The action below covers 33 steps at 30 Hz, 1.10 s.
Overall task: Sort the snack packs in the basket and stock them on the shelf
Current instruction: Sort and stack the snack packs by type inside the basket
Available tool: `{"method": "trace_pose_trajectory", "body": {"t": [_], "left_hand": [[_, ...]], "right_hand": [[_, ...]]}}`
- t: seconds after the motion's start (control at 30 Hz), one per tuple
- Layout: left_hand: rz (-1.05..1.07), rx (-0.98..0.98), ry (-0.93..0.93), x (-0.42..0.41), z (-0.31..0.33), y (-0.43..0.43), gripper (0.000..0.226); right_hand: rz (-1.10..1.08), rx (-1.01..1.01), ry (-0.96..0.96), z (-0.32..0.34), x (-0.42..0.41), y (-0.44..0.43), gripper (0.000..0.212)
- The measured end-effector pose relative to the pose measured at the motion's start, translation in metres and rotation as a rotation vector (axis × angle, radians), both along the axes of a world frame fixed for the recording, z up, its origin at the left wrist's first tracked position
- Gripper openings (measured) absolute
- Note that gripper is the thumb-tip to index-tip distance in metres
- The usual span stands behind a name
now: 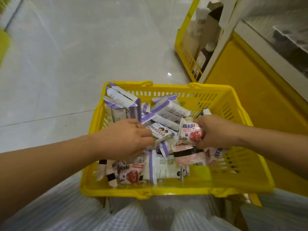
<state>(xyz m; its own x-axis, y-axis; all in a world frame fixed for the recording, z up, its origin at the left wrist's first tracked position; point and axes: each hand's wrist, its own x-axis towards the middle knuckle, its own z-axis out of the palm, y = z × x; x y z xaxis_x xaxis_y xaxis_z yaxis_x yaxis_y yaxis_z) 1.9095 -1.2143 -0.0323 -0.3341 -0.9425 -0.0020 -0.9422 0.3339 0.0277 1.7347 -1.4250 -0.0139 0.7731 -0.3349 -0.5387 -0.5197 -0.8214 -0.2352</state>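
A yellow plastic basket (175, 190) sits in front of my knees, filled with several snack packs, some purple-and-white, some pink-and-white. My left hand (128, 139) reaches in from the left and pinches a purple-and-white pack (160, 131) at its near end. My right hand (215, 130) comes in from the right and grips a pink-and-white pack (190, 132) held upright above the pile. More purple packs (123, 104) stand against the far left wall. Further pink packs (131, 175) lie at the near left corner.
A second yellow basket (185, 52) with bottles and white cartons stands on the floor at the back right. A yellow-based shelf unit (260, 90) runs along the right side. Pale floor tiles (66, 64) stretch to the left and behind the basket.
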Motion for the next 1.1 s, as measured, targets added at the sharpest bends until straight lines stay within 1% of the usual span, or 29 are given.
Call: {"method": "trace_pose_trajectory", "body": {"t": [0.07, 0.13, 0.2, 0.27, 0.33, 0.4, 0.47, 0.53, 0.63, 0.7, 0.77, 0.83, 0.93, 1.0, 1.07, 1.1], "left_hand": [[0.119, -0.112, 0.045, 0.011, 0.014, 0.018, 0.02], [0.281, -0.262, 0.124, 0.02, 0.024, 0.033, 0.021], [0.4, -0.398, 0.212, 0.024, 0.028, 0.046, 0.02], [0.458, -0.42, 0.273, 0.023, 0.027, 0.053, 0.027], [0.476, -0.333, 0.25, 0.021, 0.022, 0.058, 0.036], [0.448, -0.18, 0.123, 0.021, 0.012, 0.062, 0.047], [0.446, 0.03, -0.017, 0.02, 0.0, 0.066, 0.058], [0.462, 0.176, -0.077, 0.022, -0.016, 0.07, 0.067], [0.46, 0.25, -0.117, 0.025, -0.032, 0.069, 0.068], [0.47, 0.258, -0.129, 0.023, -0.036, 0.066, 0.068], [0.472, 0.236, -0.154, 0.02, -0.038, 0.063, 0.068], [0.466, 0.221, -0.171, 0.017, -0.039, 0.062, 0.067], [0.456, 0.25, -0.2, 0.014, -0.038, 0.057, 0.065], [0.432, 0.262, -0.226, 0.013, -0.032, 0.052, 0.065], [0.362, 0.225, -0.265, 0.01, -0.021, 0.045, 0.06], [0.319, 0.178, -0.287, 0.007, -0.017, 0.041, 0.054]], "right_hand": [[-0.054, 0.172, -0.073, 0.016, 0.02, 0.016, 0.03], [-0.123, 0.35, -0.149, 0.024, 0.039, 0.036, 0.029], [-0.161, 0.466, -0.207, 0.023, 0.057, 0.061, 0.024], [-0.191, 0.568, -0.255, 0.013, 0.073, 0.087, 0.021], [-0.263, 0.671, -0.314, -0.003, 0.083, 0.11, 0.02], [-0.34, 0.712, -0.385, -0.019, 0.086, 0.125, 0.024], [-0.384, 0.817, -0.395, -0.029, 0.084, 0.13, 0.04], [-0.373, 0.925, -0.333, -0.034, 0.078, 0.127, 0.057], [-0.317, 0.919, -0.274, -0.038, 0.063, 0.121, 0.064], [-0.35, 0.856, -0.31, -0.044, 0.052, 0.122, 0.062], [-0.367, 0.792, -0.363, -0.051, 0.041, 0.125, 0.057], [-0.269, 0.734, -0.345, -0.056, 0.036, 0.13, 0.055], [-0.108, 0.764, -0.253, -0.056, 0.037, 0.126, 0.059], [-0.014, 0.736, -0.206, -0.052, 0.037, 0.113, 0.061], [0.041, 0.651, -0.23, -0.046, 0.032, 0.093, 0.053], [0.032, 0.604, -0.25, -0.043, 0.026, 0.081, 0.047]]}}
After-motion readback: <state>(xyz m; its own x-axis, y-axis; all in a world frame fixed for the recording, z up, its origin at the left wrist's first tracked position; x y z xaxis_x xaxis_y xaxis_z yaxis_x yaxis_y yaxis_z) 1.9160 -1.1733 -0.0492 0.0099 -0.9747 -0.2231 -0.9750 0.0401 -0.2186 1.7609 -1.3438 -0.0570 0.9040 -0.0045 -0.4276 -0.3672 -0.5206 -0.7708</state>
